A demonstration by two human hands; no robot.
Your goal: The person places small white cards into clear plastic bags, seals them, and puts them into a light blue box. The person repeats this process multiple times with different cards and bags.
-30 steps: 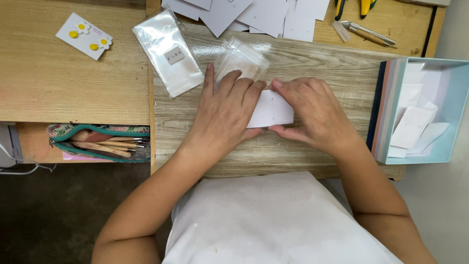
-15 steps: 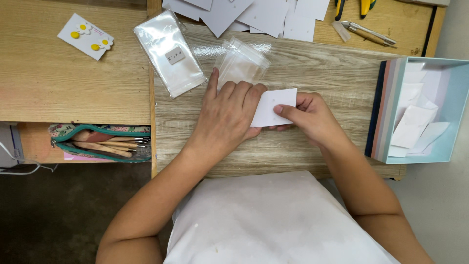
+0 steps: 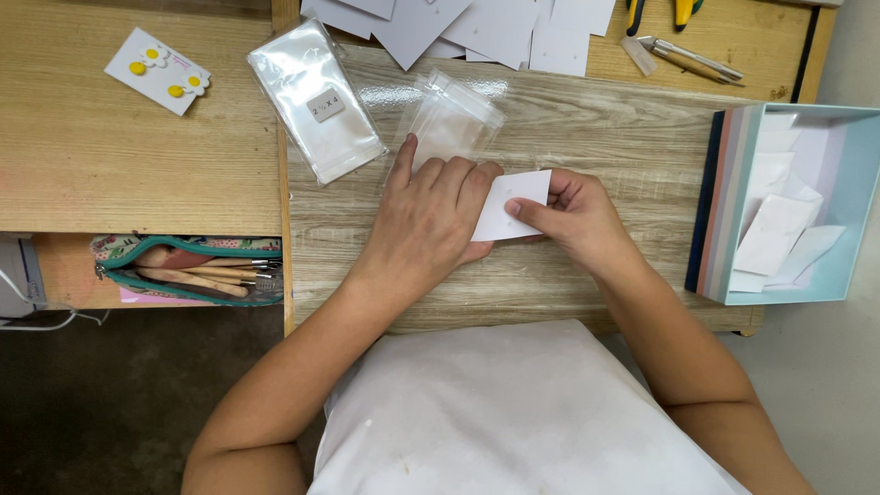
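Seen from above by the head camera, a pale wood-grain board (image 3: pixel 605 137) lay across a wooden desk (image 3: pixel 137 165), and everything else is placed relative to that board. At the board's middle, the left hand (image 3: pixel 426 215) lay palm down, its fingers spread slightly and pressed flat on a clear plastic sleeve (image 3: pixel 449 119) whose far end reached toward the board's top edge. Just beside it, the right hand (image 3: pixel 573 215) pinched a small white card (image 3: pixel 513 202) between thumb and forefinger, the thumb on the card's face; the card's left end slid under the left hand's fingers, and whether it had entered the sleeve could not be told. At the board's upper left corner sat a stack of clear sleeves (image 3: pixel 312 101) with a small label. Left of the board, on the bare desk, lay a white card with yellow flower earrings (image 3: pixel 158 71). Below that, beside the board's left edge, an open teal pencil case (image 3: pixel 183 270) held wooden-handled tools. Beyond the board's top edge lay loose white cards (image 3: pixel 431 23), and toward the top right yellow-handled pliers (image 3: pixel 678 11) and metal tweezers (image 3: pixel 687 57). Off the board's right edge stood a light blue box (image 3: pixel 852 183) holding white cards.
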